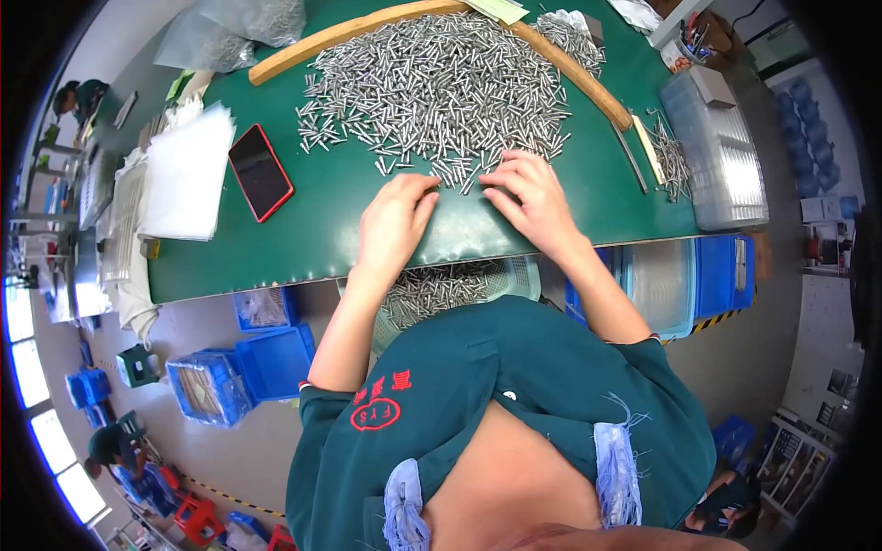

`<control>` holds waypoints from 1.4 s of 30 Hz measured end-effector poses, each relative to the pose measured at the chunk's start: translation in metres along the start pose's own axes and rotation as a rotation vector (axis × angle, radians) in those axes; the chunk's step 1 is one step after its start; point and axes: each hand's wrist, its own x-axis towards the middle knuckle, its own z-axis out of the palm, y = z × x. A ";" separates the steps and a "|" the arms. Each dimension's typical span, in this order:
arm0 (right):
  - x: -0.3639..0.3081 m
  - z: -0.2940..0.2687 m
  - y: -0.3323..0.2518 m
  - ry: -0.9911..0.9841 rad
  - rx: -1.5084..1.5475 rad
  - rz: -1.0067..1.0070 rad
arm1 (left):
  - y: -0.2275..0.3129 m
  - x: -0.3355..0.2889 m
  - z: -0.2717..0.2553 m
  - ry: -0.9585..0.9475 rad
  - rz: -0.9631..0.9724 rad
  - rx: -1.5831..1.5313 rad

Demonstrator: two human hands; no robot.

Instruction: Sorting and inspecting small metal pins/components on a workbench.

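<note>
Both hands rest palm down on the green worktop (367, 230), at the near edge of the pin heap (441, 83). The left hand (393, 225) lies flat with fingers loosely curled, its fingertips touching a few stray pins at the heap's near rim. The right hand (533, 200) is spread, fingers bent over the same rim, pressing on loose pins; whether either hand pinches a pin cannot be told.

The heap is far too many pins to count. It fills the middle of the worktop, bounded on its far side and right by one curved wooden strip (367, 32). A second, smaller scatter of pins (675, 161) lies right of the heap, beyond the strip, beside two thin sticks (640, 151).

Left of the heap, bare green shows between it and one red-edged phone (261, 172); further left sits one stack of white sheets (188, 174). Near the hands, a strip of bare worktop runs to the front edge. Below that edge, nearer than the heap, one tray (441, 289) holds more pins.

Right of the heap stands one clear lidded box (721, 156). Two clear bags (230, 28) lie at the far left of the heap.
</note>
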 end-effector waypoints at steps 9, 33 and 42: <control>-0.003 0.013 -0.012 -0.009 -0.086 -0.040 | 0.001 0.006 0.014 -0.028 0.124 0.119; -0.011 0.016 -0.035 -0.118 -0.015 -0.012 | 0.020 -0.032 -0.005 -0.135 0.066 0.137; -0.003 0.007 -0.035 -0.242 -0.080 -0.079 | 0.019 -0.035 0.001 -0.075 0.002 0.221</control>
